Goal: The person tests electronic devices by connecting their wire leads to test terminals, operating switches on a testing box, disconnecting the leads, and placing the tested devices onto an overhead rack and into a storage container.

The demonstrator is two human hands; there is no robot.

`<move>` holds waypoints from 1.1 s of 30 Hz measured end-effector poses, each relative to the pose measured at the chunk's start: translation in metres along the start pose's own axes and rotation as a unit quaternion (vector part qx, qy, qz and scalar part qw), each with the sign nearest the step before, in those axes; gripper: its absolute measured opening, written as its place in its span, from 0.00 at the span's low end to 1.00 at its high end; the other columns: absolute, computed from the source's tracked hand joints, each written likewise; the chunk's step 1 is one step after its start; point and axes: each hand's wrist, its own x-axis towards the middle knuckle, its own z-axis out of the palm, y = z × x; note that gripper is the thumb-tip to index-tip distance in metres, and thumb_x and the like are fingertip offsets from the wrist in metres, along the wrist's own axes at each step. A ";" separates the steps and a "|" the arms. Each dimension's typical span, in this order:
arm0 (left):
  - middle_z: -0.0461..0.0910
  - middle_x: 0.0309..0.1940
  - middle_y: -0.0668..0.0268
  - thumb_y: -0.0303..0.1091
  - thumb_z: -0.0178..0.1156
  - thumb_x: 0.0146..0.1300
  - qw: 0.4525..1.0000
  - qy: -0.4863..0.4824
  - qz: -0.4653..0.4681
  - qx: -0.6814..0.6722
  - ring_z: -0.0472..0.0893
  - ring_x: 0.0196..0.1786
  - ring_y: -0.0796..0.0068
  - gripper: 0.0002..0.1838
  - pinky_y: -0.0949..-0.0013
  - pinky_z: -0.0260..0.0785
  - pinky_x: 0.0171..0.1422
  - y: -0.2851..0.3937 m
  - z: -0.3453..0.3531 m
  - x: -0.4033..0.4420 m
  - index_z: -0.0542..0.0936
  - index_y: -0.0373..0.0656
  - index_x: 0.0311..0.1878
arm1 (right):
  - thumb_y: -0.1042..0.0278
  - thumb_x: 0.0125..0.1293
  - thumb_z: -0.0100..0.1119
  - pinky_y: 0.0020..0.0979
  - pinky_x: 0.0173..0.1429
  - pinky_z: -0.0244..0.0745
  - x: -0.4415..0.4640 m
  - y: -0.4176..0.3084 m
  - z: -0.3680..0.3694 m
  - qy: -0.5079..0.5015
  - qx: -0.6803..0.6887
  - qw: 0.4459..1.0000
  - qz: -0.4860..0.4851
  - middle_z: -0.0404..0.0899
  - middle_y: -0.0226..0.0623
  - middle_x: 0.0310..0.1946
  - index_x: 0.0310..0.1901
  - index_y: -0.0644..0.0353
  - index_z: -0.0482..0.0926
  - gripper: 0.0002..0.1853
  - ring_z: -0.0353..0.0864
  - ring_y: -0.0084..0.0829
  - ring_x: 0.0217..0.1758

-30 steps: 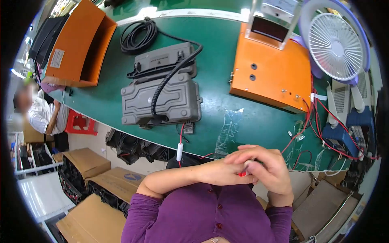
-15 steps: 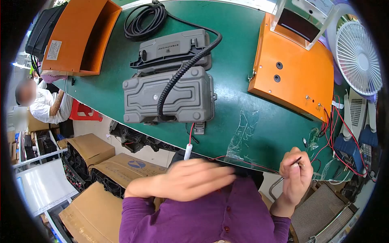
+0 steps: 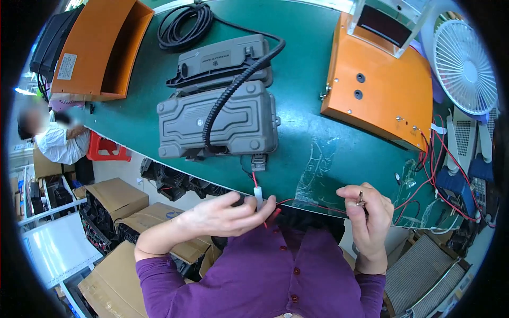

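My left hand (image 3: 228,214) is at the table's front edge, fingers curled but apart, close to a white tube (image 3: 258,195) on a red wire. A small red piece (image 3: 273,216) hangs beside its fingertips. Further right, my right hand (image 3: 371,217) pinches a small metal clip (image 3: 361,200) with a dark part below it. Behind my left hand lies a grey ridged case (image 3: 233,119), and the tube's wire runs to its latch. A black coiled cable (image 3: 214,114) crosses the case. Another grey case part (image 3: 204,62) lies behind it.
An orange box (image 3: 379,85) with red wires (image 3: 435,159) stands at the right, beside a white fan (image 3: 466,66). At the left is an open orange housing (image 3: 101,50). Clear tape (image 3: 313,175) sticks to the green table (image 3: 302,95). A seated person (image 3: 61,140) is at far left.
My hands were together a second ago and are now apart. Since half a second ago my left hand has risen toward the white tube, and my right hand has shifted slightly left.
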 end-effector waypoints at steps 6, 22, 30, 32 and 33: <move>0.83 0.35 0.56 0.24 0.65 0.47 0.893 0.240 -0.084 -0.372 0.72 0.20 0.78 0.11 0.78 0.65 0.21 -0.020 -0.034 0.016 0.80 0.38 0.36 | 0.81 0.56 0.58 0.28 0.31 0.74 0.007 -0.009 -0.007 0.003 0.020 1.000 0.012 0.79 0.41 0.27 0.46 0.65 0.78 0.14 0.81 0.34 0.26; 0.82 0.30 0.63 0.30 0.61 0.62 0.703 0.220 -0.216 -0.641 0.82 0.29 0.73 0.08 0.72 0.73 0.34 -0.005 -0.020 0.073 0.82 0.38 0.41 | 0.72 0.59 0.61 0.36 0.33 0.76 0.006 -0.008 -0.007 -0.146 0.052 0.986 -0.061 0.80 0.40 0.29 0.39 0.62 0.77 0.08 0.82 0.41 0.31; 0.81 0.27 0.68 0.31 0.56 0.66 0.628 0.192 -0.264 -0.707 0.76 0.26 0.84 0.11 0.79 0.69 0.29 -0.002 -0.015 0.072 0.80 0.37 0.47 | 0.74 0.49 0.70 0.25 0.20 0.66 0.002 -0.005 0.012 0.054 -0.006 0.988 -0.146 0.74 0.32 0.16 0.36 0.60 0.78 0.12 0.75 0.26 0.16; 0.79 0.23 0.69 0.32 0.53 0.68 0.664 0.231 -0.225 -0.674 0.77 0.25 0.81 0.12 0.77 0.69 0.32 -0.003 -0.020 0.074 0.79 0.39 0.50 | 0.75 0.49 0.70 0.25 0.20 0.66 -0.001 -0.007 0.007 0.063 -0.003 0.990 -0.125 0.74 0.33 0.16 0.35 0.60 0.79 0.11 0.75 0.26 0.16; 0.78 0.22 0.69 0.32 0.51 0.69 0.672 0.237 -0.215 -0.668 0.77 0.25 0.80 0.12 0.76 0.69 0.33 -0.005 -0.024 0.073 0.78 0.39 0.51 | 0.75 0.49 0.70 0.24 0.21 0.66 -0.002 -0.008 0.004 0.073 -0.001 0.991 -0.113 0.74 0.33 0.17 0.34 0.59 0.80 0.10 0.75 0.26 0.16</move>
